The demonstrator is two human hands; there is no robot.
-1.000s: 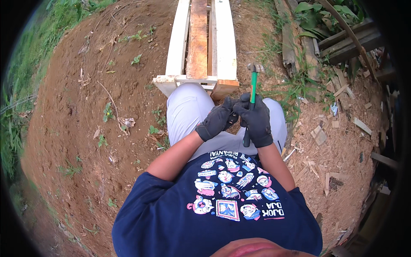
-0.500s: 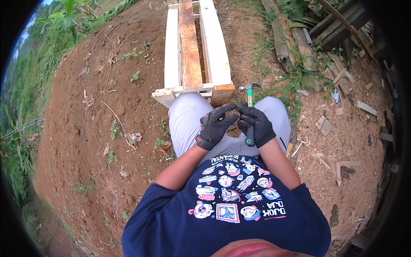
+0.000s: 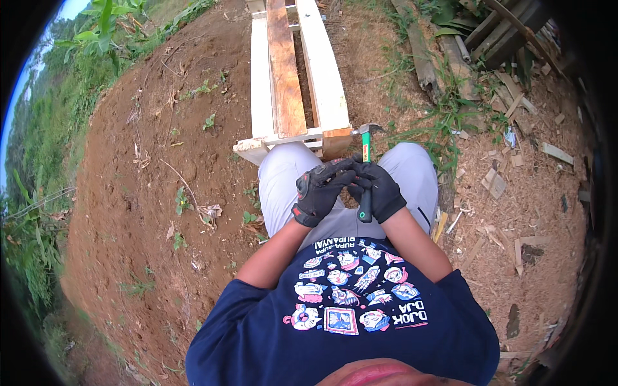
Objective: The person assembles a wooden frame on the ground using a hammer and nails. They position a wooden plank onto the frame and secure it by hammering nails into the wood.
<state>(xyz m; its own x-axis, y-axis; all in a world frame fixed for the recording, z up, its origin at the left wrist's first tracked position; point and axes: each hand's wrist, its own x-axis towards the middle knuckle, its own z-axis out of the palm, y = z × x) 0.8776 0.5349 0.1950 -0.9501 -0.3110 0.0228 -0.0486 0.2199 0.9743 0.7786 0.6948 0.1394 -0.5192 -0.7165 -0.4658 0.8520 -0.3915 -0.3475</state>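
Note:
Both my hands wear black gloves and meet over my lap, above light grey trousers. My right hand (image 3: 381, 190) grips the green handle of a hammer (image 3: 365, 161), whose metal head points up toward a wooden frame (image 3: 291, 83). My left hand (image 3: 320, 191) rests against the right one, its fingers curled at the right glove; whether it holds anything I cannot tell. The frame, made of white boards with a brown plank between them, lies on the ground just past my knees.
Bare reddish soil (image 3: 161, 193) spreads to the left, bordered by green plants (image 3: 45, 161). Wood scraps and chips (image 3: 508, 186) litter the ground on the right. Old planks and timber (image 3: 489, 32) are piled at the upper right.
My hands with the hammer have dropped lower toward my lap. The view has shifted, so the frame and my knees sit farther up the picture.

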